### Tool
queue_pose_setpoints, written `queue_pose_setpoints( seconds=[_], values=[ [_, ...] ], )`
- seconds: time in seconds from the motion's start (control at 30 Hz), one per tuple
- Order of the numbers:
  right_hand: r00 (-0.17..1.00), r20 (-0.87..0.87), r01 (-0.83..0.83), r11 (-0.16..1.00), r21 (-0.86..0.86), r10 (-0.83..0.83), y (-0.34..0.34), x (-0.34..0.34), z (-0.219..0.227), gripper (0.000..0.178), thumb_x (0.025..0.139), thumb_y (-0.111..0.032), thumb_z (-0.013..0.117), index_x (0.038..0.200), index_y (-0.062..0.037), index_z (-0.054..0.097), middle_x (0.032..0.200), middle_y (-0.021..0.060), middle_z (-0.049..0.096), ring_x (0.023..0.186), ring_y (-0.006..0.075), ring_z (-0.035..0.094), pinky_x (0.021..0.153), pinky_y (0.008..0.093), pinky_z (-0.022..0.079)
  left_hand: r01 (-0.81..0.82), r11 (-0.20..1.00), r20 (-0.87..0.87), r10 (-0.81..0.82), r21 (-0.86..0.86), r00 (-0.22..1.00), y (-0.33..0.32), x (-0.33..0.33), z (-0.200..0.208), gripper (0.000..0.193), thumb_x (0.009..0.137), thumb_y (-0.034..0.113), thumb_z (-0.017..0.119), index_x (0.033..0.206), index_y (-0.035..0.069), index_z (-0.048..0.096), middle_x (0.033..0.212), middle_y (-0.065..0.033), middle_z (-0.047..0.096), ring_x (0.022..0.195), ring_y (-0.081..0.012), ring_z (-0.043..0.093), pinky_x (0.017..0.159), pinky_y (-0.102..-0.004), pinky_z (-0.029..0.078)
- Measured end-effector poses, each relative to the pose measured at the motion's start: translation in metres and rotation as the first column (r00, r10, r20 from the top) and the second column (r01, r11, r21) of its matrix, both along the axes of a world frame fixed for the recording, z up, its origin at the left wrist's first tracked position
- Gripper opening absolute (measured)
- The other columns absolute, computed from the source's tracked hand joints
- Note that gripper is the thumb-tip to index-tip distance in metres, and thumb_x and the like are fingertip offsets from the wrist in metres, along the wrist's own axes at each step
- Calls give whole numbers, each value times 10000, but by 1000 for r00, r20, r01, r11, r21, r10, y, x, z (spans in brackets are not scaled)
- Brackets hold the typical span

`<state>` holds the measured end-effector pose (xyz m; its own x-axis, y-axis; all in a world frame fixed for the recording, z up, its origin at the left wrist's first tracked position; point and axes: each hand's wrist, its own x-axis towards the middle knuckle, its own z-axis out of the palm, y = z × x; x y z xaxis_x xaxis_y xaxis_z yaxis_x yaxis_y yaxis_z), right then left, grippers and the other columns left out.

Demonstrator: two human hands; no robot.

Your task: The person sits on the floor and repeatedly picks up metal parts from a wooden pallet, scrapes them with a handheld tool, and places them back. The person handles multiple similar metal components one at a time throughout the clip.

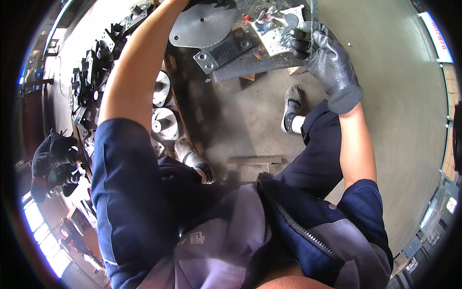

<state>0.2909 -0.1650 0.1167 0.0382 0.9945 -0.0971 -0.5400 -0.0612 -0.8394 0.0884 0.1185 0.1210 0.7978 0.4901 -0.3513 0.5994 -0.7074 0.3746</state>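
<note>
My left hand (212, 3), in a dark glove, is at the far rim of a round grey metal plate (204, 29), closed on it as far as the picture shows. Most of that hand lies beyond the upper edge. Small holes pierce the plate. Against its near side is a black flat metal bracket (225, 50) with round holes at its ends. My right hand (327, 60), in a grey-black knit work glove, is raised at the bench's right end. Its fingers are wrapped round a thin grey rod (314, 12) pointing up; the rod's upper end is out of view.
The dark workbench (262, 67) carries a white sheet (276, 41) with crumpled wrappers. Left of my legs, a low pallet holds shiny discs with hubs (165, 124) and many black metal parts (89, 72). Another person (55, 161) bends at far left. A small stool-like frame (255, 161) stands between my feet.
</note>
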Motion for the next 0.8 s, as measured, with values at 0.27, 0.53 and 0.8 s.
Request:
queue_pose_setpoints(
  seconds=[0.27, 0.53, 0.8],
  values=[
    [994, 74, 90, 994, -63, -85, 4, 14, 8, 349, 955, -227, 460, 1199, 10, 539, 960, 82, 601, 792, 159, 559, 749, 299, 475, -23, 988, 99, 8, 154, 995, 14, -4, -10, 313, 803, 258, 662, 1036, 50, 655, 985, -125, 662, 904, -219, 632, 802, -321, 490],
    [897, 421, 214, 967, -137, -139, -9, 54, -15, 345, 936, -285, 518, 1138, -9, 568, 813, 6, 560, 676, 86, 491, 628, 222, 408, -817, 532, 846, 311, 222, 432, -41, -100, -57, 380, 762, 312, 710, 1020, 39, 656, 929, -161, 677, 814, -298, 646, 698, -338, 515],
    [640, 765, 225, 934, -277, 73, 5, 84, -69, 129, 909, -126, 543, 996, -88, 631, 866, -33, 627, 618, 25, 470, 546, 169, 373, -926, 302, 905, 418, -226, -84, -213, -46, -82, 227, 821, 220, 618, 916, 14, 637, 704, -81, 624, 640, -196, 591, 596, -340, 471]
  ],
)
